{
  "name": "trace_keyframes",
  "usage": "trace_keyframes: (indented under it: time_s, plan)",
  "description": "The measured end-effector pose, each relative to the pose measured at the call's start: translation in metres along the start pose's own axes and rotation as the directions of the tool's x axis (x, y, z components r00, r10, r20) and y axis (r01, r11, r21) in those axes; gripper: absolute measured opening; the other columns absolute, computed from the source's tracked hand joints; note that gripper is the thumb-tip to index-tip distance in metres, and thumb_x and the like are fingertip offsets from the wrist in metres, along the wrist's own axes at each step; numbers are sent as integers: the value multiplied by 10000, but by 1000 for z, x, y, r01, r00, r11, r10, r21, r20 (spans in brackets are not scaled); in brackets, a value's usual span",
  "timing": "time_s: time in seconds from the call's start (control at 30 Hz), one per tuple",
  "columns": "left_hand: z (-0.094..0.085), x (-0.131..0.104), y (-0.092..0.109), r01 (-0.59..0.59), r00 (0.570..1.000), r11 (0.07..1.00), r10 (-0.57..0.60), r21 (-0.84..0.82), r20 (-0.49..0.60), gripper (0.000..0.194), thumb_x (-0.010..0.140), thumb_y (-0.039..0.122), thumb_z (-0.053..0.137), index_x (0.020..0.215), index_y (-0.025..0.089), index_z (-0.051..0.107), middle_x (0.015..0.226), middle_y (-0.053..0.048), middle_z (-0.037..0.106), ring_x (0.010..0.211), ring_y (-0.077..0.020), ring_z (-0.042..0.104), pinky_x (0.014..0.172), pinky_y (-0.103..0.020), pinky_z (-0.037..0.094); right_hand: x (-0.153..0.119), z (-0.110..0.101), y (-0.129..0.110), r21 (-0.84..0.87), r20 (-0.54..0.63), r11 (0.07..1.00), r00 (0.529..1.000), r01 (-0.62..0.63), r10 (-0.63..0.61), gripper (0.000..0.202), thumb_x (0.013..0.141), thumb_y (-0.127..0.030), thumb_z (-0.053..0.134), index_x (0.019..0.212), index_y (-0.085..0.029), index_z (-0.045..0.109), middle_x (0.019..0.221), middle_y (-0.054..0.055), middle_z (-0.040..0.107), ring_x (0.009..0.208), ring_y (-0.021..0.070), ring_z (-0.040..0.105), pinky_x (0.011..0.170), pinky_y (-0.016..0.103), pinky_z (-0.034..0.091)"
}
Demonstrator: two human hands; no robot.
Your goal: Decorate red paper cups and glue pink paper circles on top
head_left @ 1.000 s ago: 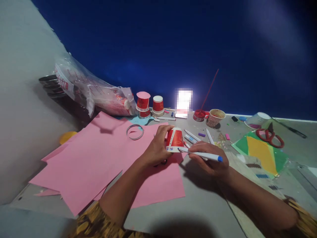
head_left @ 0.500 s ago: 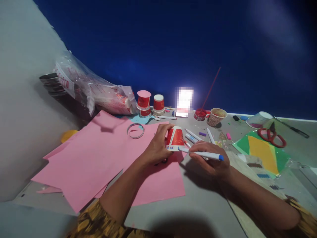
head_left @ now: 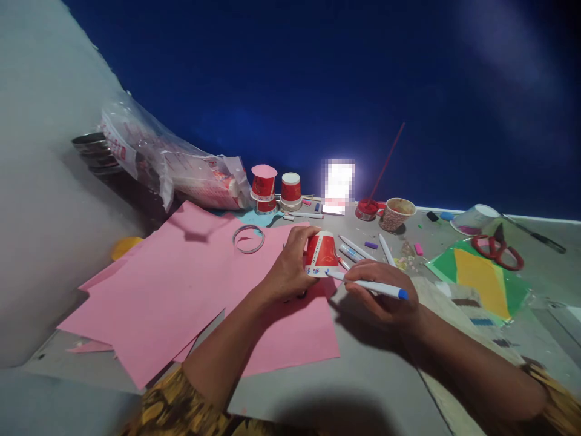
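Observation:
A red and white paper cup (head_left: 323,251), upside down, is gripped from its left side by my left hand (head_left: 290,263). Blue marks run along the cup's white lower band. My right hand (head_left: 385,293) is closed on a white marker (head_left: 379,287) with a blue end, and the marker's tip meets the band near its middle. Pink paper sheets (head_left: 167,290) lie under and left of my left hand. A roll of tape (head_left: 248,238) rests on them.
Behind stand stacked red cups (head_left: 264,188), another cup stack (head_left: 291,191), a bright blurred screen (head_left: 338,184), a red paint pot (head_left: 367,209) and a patterned cup (head_left: 397,215). Loose markers (head_left: 385,248) lie nearby. Red-handled scissors (head_left: 497,251) rest at the right, a plastic bag (head_left: 190,175) back left.
The marker's tip has shifted slightly left along the cup's band, and my right hand has moved slightly left with it. My left hand and the cup look nearly unchanged.

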State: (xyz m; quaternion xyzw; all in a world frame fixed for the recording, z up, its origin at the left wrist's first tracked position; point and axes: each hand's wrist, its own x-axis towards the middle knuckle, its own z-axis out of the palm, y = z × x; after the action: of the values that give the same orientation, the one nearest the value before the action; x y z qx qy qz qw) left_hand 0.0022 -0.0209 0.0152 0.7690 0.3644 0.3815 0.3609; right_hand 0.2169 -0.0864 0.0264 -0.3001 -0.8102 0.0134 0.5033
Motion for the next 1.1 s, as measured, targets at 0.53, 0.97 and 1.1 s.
trace_keyframes:
  time_s: [0.53,0.97,1.1]
  plan:
    - [-1,0,2,-11,1000,1000,11,4,-15,713,738,207,793,1380,276,490,1480,-120,467,1401,-327,507,1145,-518,500,2,-2,-1,5,-11,1000,1000,-28,28,153,936,-106,654,1000,-236,707,786,32,787,669,204,754,613,318,605]
    - [-1,0,3,-24,1000,1000,24,13,-20,726,724,166,767,1384,272,485,1471,-122,476,1385,-328,515,1127,-521,510,2,-4,2,24,-74,998,995,-58,60,153,932,-112,667,990,-242,723,789,23,791,652,195,739,639,326,614]
    - [1,0,3,-26,1000,999,26,24,-13,697,736,229,794,1366,250,496,1423,-135,502,1365,-340,516,1117,-541,506,3,-4,0,12,-61,999,998,-33,34,132,940,-115,658,998,-224,706,779,23,784,652,191,740,626,309,604]
